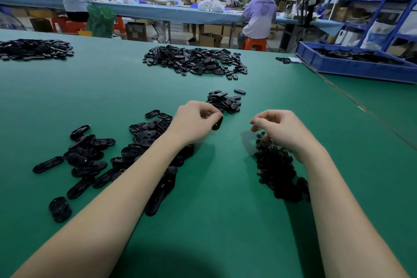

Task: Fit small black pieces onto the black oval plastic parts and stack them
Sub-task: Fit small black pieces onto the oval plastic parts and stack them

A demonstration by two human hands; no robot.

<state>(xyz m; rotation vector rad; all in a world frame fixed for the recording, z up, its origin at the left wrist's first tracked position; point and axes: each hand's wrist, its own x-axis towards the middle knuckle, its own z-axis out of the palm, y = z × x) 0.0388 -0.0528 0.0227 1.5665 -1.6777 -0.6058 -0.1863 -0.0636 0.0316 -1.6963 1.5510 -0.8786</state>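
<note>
On the far left of the green tabletop (225, 221) lies a loose spread of black oval plastic parts (88, 156), many with the hollow side up, and it runs under the left forearm. The left hand (194, 123) is raised a little above the tabletop, near the middle. Its fingers are curled, and the grip pinches 1 black oval plastic part (217, 123) by the upper end, so the part hangs tilted down toward the tabletop. Just behind this hand sits a small heap of finished oval parts (225, 101), which I judge to be the stack.

To the right, the right hand (282, 131) hovers over a dense pile of small black pieces (276, 165). Its thumb and fingers are drawn close together, but I cannot tell if a small piece is already between them, because the tips are too small and dark to read.

The step in hand seems to be the picking of 1 small piece for the held oval. To do it well, the right hand should take only a single piece and turn it to the correct side. The left hand should bring the oval level, with the hollow side open toward the right hand. Then the piece should be pressed in straight until it sits flat, not tilted. After that, the oval can go onto the heap behind.
</note>
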